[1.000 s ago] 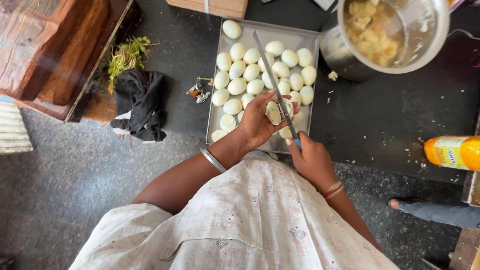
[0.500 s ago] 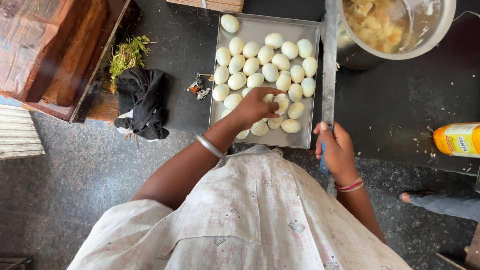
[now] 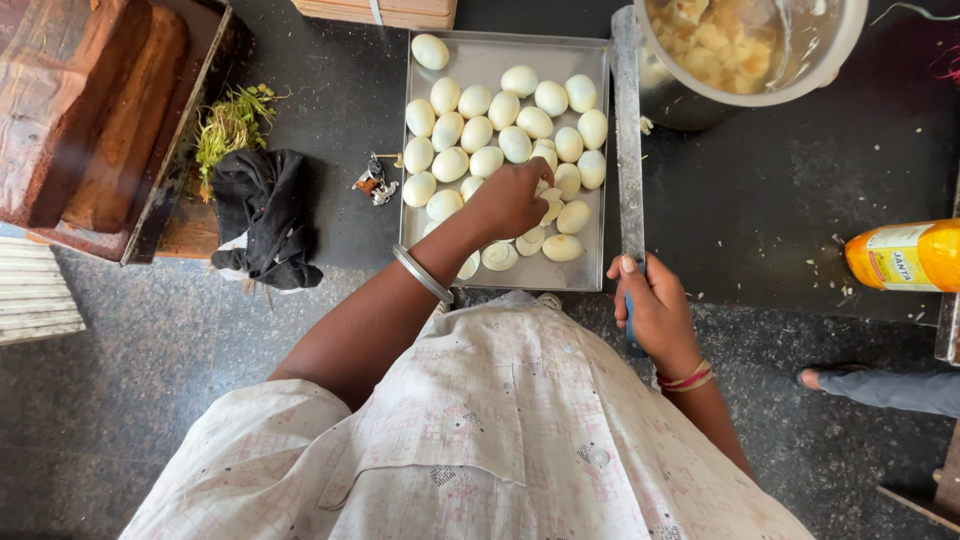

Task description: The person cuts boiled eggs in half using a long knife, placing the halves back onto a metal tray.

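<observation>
She's picking: left hand [image 3: 510, 200] curls narrowly over peeled white boiled eggs [image 3: 500, 135]; right hand [image 3: 655, 310] grips the long steel knife [image 3: 628, 150], blade pointing away. Next comes lifting one egg cleanly.

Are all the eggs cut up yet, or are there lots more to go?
Only a few look done: some cut eggs lie at the near end of the metal tray. Right now the left hand reaches among the eggs, and the right hand holds the long knife beside the tray. Most whole eggs are not yet cut.
</observation>
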